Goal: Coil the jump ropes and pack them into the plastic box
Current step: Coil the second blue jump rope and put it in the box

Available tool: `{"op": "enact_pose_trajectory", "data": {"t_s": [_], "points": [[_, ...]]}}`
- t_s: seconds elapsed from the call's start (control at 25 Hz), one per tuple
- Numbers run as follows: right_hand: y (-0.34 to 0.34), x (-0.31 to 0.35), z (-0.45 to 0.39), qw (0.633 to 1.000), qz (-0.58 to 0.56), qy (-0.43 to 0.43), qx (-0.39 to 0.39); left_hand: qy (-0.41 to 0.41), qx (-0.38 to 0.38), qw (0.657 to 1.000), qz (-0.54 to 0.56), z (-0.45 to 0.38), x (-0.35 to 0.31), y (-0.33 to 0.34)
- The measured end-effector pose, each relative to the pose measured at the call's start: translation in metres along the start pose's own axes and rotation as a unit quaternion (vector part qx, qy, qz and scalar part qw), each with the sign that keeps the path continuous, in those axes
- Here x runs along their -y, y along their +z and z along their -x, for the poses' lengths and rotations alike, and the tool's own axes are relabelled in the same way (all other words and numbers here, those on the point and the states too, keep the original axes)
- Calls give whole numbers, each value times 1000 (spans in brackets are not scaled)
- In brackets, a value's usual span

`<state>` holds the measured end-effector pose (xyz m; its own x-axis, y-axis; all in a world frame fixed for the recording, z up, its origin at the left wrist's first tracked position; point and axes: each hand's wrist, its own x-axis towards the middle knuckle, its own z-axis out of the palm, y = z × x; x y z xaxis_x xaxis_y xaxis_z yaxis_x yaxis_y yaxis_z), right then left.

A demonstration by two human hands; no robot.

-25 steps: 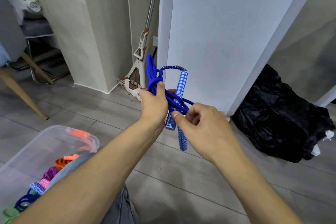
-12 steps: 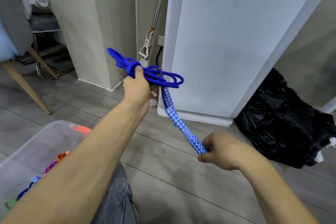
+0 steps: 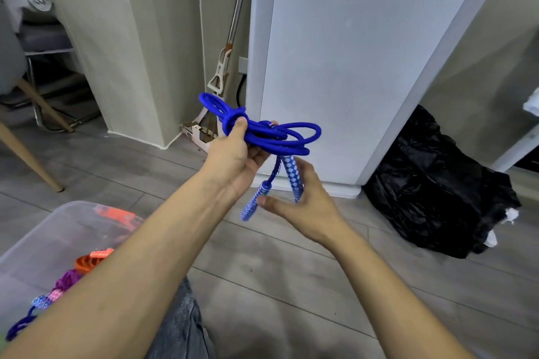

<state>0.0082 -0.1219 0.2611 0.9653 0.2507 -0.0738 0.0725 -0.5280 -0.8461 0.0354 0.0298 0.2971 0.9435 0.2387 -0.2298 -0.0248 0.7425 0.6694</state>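
Left hand (image 3: 233,160) grips the coiled blue jump rope (image 3: 277,134), thumb pressed on top of the knotted middle, fingers curled beneath. Loops project up-left and right of the fist. Two blue-and-white checkered handles (image 3: 288,175) hang below the coil. Right hand (image 3: 303,201) is open, fingers extended, touching the nearer handle; thumb tip just beside the other.

Clear plastic box (image 3: 58,218) at lower left on the floor, holding orange, purple and blue ropes.

Floor (image 3: 291,285): grey wood-grain planks. White glossy cabinet (image 3: 350,52) behind. Crumpled black plastic bag (image 3: 437,189) at right. Mop (image 3: 227,67) leans in the corner.
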Motion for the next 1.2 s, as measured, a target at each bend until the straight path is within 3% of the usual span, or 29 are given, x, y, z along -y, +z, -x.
{"op": "enact_pose_trajectory", "data": {"t_s": [0.08,0.24,0.4,0.6,0.8,1.0,1.2], "points": [[9,7,-6,992,-116,-20,-42,-23,11,1000,-5,6,12,5],[15,1,-1,994,-94,-46,-18,35,-35,998,-26,-2,13,1],[5,-9,7,984,152,-89,15,125,-131,980,-80,-23,5,-13],[1,-11,11,964,228,-64,117,161,-241,947,-140,-42,-1,-25],[-7,-13,8,975,192,-40,103,159,-219,946,-177,-52,3,-30],[-38,-24,3,956,253,17,145,140,-221,953,-151,-59,-15,-40],[-58,-34,-7,958,271,43,86,33,-191,966,-170,-51,-28,-52]]}}
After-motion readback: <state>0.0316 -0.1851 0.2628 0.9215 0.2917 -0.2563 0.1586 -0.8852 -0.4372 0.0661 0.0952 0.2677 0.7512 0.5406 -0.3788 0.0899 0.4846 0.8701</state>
